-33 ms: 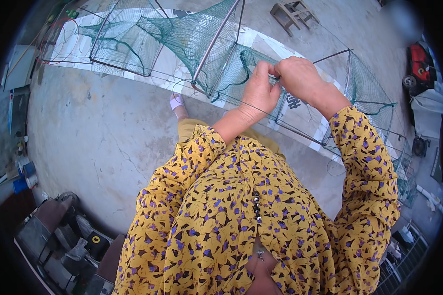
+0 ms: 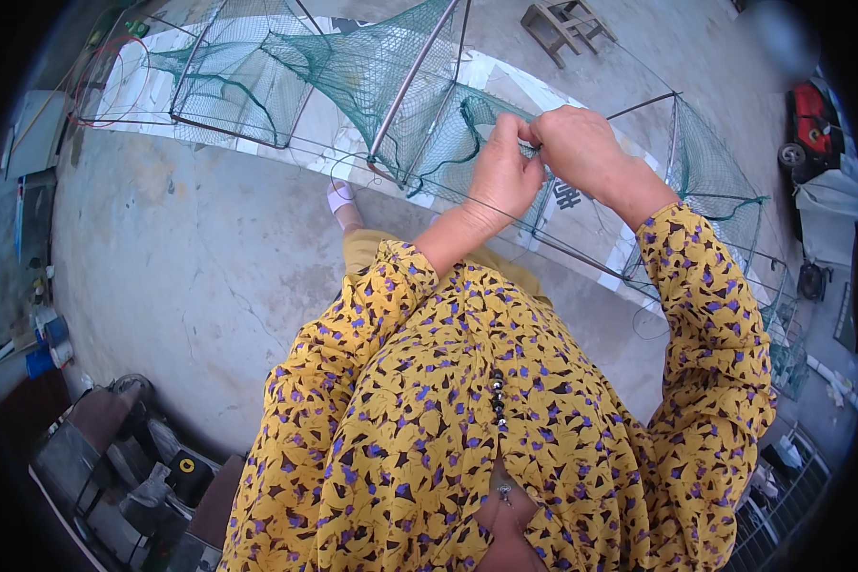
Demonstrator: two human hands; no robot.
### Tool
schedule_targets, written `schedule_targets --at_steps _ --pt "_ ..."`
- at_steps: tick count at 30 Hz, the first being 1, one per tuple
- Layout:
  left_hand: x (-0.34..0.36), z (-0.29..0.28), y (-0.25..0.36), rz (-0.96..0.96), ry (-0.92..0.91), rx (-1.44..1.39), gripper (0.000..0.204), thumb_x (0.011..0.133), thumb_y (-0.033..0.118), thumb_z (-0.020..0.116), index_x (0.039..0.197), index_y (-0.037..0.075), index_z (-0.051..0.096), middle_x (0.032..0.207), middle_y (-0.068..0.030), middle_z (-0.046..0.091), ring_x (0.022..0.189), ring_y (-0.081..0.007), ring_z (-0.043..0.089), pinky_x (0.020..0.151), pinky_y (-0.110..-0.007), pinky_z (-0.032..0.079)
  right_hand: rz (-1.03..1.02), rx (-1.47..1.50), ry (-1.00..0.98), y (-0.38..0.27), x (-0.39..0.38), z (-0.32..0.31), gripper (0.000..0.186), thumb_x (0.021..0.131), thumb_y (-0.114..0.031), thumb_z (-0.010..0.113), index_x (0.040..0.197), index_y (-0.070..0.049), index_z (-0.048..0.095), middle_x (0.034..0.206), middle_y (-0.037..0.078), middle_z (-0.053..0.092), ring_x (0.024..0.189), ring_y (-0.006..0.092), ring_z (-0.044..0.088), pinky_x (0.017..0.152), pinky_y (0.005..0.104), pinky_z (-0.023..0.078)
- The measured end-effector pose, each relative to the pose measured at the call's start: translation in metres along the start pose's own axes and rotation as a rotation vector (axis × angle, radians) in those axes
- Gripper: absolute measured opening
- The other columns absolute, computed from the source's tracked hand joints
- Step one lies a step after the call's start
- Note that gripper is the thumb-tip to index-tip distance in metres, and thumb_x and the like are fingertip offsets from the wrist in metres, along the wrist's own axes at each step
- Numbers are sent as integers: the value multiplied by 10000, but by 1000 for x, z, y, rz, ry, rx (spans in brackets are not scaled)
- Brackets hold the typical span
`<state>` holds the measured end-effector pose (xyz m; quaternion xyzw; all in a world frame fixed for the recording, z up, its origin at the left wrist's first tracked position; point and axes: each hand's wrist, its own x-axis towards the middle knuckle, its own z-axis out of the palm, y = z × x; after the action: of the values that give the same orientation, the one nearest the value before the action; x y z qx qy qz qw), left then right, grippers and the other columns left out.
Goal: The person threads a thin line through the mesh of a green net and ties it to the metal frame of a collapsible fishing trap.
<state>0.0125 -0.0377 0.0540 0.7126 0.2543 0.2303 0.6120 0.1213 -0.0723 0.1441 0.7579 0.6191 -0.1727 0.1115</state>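
Observation:
A long framed trap of green netting [image 2: 372, 81], with metal rods [image 2: 410, 86] and green cords [image 2: 465, 133], stretches across white printed sheeting [image 2: 124, 81]. My left hand [image 2: 500, 176] and my right hand [image 2: 586, 153] meet over its middle section, both with fingers closed and pinched together at the netting. What exactly is between the fingertips is hidden and too small to name. A thin line runs beneath my left wrist.
A small wooden stool [image 2: 558, 29] stands at the top. A red-and-black wheeled machine [image 2: 812, 129] is at the right. Blue containers [image 2: 46, 343] line the left edge, dark seats [image 2: 95, 434] the lower left. Concrete floor [image 2: 181, 267] lies below the trap; my slippered foot [image 2: 341, 195] is beside it.
Both hands and the netting appear a few pixels higher in the picture. The fingers remain closed at the same place on the trap.

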Motion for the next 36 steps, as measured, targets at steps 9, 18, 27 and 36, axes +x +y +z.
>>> schedule_targets --at_steps 9,18,27,36 --pt "14 -10 -6 -26 -97 -98 248 749 -47 603 922 -5 431 762 -88 570 683 -133 607 614 -249 514 42 -54 147 3 -1 5 92 624 -86 626 705 -46 642 722 147 629 748 284 623 635 370 491" --pt "12 -13 -3 -335 -131 -336 94 816 -16 548 908 -5 536 806 -69 600 644 -121 613 520 -218 503 3 -60 123 4 -2 5 86 640 -68 598 708 -36 640 792 167 631 779 290 621 659 370 494" --pt "10 -11 -12 -212 -148 -133 76 844 97 554 873 26 549 755 -17 590 634 -78 593 480 -191 437 35 557 116 6 -51 -59 181 745 -149 619 904 -63 637 809 126 631 744 263 603 631 351 468" --pt "17 -17 -8 -222 -92 -191 79 814 65 577 828 -10 553 704 -44 591 566 -97 578 536 -219 469 -24 358 102 -7 -140 -69 196 632 -43 676 775 -48 542 760 83 517 724 277 542 603 340 437"
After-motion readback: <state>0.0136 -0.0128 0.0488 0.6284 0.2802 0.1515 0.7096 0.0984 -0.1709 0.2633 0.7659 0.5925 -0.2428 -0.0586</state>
